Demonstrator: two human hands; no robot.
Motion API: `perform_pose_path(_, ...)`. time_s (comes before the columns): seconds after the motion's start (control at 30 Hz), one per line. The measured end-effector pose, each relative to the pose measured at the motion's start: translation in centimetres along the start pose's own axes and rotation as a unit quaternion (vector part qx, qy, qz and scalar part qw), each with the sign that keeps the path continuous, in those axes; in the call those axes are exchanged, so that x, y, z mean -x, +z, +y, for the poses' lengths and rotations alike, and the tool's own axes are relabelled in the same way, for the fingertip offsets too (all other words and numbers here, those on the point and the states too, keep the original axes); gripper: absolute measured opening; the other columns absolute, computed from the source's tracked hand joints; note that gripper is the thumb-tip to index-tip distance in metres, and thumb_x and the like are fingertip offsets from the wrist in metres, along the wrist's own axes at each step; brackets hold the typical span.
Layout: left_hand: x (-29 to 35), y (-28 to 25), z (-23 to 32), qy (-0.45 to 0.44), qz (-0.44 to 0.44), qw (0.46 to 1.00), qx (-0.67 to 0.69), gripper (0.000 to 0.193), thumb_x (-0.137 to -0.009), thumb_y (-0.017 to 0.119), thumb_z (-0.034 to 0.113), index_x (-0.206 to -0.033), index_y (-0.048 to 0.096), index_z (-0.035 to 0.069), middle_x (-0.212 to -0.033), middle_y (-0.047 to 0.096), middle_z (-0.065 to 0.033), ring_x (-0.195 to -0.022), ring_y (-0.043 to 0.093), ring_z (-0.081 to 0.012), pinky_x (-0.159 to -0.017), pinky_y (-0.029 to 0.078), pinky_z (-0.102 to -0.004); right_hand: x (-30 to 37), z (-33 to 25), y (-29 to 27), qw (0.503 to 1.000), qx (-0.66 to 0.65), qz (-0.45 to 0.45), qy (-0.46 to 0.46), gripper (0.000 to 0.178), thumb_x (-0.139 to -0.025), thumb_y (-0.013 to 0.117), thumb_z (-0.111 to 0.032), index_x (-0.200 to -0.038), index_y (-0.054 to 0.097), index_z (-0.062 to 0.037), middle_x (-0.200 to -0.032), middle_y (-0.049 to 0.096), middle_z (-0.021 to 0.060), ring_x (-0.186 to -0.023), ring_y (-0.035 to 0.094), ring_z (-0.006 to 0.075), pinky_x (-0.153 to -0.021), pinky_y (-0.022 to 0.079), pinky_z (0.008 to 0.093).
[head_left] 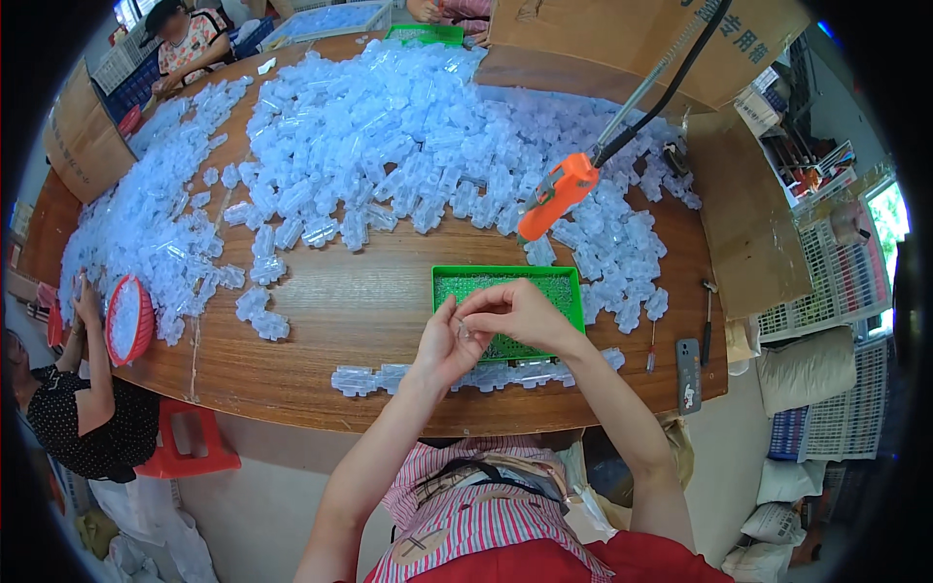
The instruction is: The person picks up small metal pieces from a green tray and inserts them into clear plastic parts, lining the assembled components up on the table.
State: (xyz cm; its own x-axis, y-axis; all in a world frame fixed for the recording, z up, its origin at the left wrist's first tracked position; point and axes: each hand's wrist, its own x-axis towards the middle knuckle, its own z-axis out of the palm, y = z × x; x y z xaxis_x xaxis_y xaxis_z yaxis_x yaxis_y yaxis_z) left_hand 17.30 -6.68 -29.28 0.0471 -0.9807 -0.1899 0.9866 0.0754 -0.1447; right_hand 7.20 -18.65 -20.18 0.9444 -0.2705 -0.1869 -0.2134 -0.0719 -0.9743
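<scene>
Both the left hand and the right hand meet over the near-left part of a green tray, fingertips touching. Left palm turned up, fingers curled; whether it grips or merely supports, cannot tell. Right thumb and fingers closed in a pinch on what appears to be a small glinting piece; exact shape hidden by the fingers.

Tray stands on a brown wooden table, scattered inside with tiny loose bits. Just on the near side of it, a row of clear plastic parts lies along the table edge, partly behind the left wrist and right forearm. Large heap of similar parts beyond; an orange-bodied power driver hangs above the tray's far right corner, held by neither hand.

Step in hand, as judged: sorting or orienting one small piece between the fingertips, likely ahead of seating it in a part of the row. Next move would seem to call for a light, steady pinch, the piece turned the right way round, and the left hand free to steady the plastic
</scene>
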Motion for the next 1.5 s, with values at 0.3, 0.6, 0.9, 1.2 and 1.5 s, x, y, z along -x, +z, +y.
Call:
perform_pose_path(0.3, 0.8, 2.3, 0.5, 0.197, 0.18, 0.963, -0.035, 0.036, -0.104, 0.04, 0.028, -0.104, 0.058, -0.003, -0.12, 0.06, -0.0182, -0.115, 0.058, -0.0284, -0.099, 0.051, -0.0394, 1.9, 3.8, 1.2, 0.943, 0.292, 0.131, 0.089, 0.025, -0.078, 0.074, -0.015, -0.091, 0.067, 0.0045, -0.089, 0.067, 0.0226, -0.076, 0.067, 0.0304, -0.068, 0.053, 0.0365)
perform_pose_path(0.6, 2.0, 3.1, 1.1, 0.238, 0.163, 0.956, -0.06, 0.035, -0.103, 0.039, 0.025, -0.111, 0.057, -0.003, -0.123, 0.059, -0.0174, -0.12, 0.055, -0.0282, -0.1, 0.051, -0.0379, -0.4, 6.0, 7.1, 0.894, 0.411, 0.152, 0.096, 0.026, -0.071, 0.066, 0.001, -0.093, 0.055, 0.0087, -0.097, 0.058, 0.0316, -0.092, 0.06, 0.0486, -0.08, 0.051, 0.0518)
perform_pose_path(0.9, 2.7, 2.7, 1.5, 0.215, 0.149, 0.964, -0.046, 0.036, -0.104, 0.036, 0.025, -0.114, 0.057, -0.002, -0.126, 0.058, -0.0164, -0.122, 0.054, -0.0288, -0.102, 0.049, -0.0395, -1.0, 6.7, 5.8, 0.905, 0.395, 0.152, 0.054, 0.012, -0.067, 0.065, -0.001, -0.075, 0.061, 0.0064, -0.075, 0.064, 0.027, -0.076, 0.065, 0.0423, -0.071, 0.053, 0.0479)
perform_pose_path(1.2, 2.4, 3.1, 0.4, 0.208, 0.156, 0.96, -0.102, 0.046, -0.105, 0.032, 0.032, -0.129, 0.052, -0.002, -0.136, 0.052, -0.0159, -0.129, 0.047, -0.0267, -0.108, 0.043, -0.0388, -0.2, 3.2, 1.7, 0.98, -0.093, 0.133, 0.115, 0.015, -0.079, 0.07, -0.003, -0.091, 0.065, 0.0048, -0.084, 0.067, 0.0065, -0.07, 0.065, 0.0123, -0.065, 0.055, 0.0253)
perform_pose_path(1.5, 0.9, 0.7, -2.3, 0.108, -0.059, 0.992, -0.002, 0.05, -0.104, 0.034, 0.041, -0.135, 0.049, 0.004, -0.142, 0.049, -0.0116, -0.138, 0.037, -0.0282, -0.108, 0.041, -0.0466, 4.1, -2.7, 4.3, 0.979, 0.067, 0.192, 0.021, 0.019, -0.083, 0.068, -0.004, -0.101, 0.07, 0.0023, -0.092, 0.072, 0.0098, -0.083, 0.068, 0.0125, -0.073, 0.055, 0.0254)
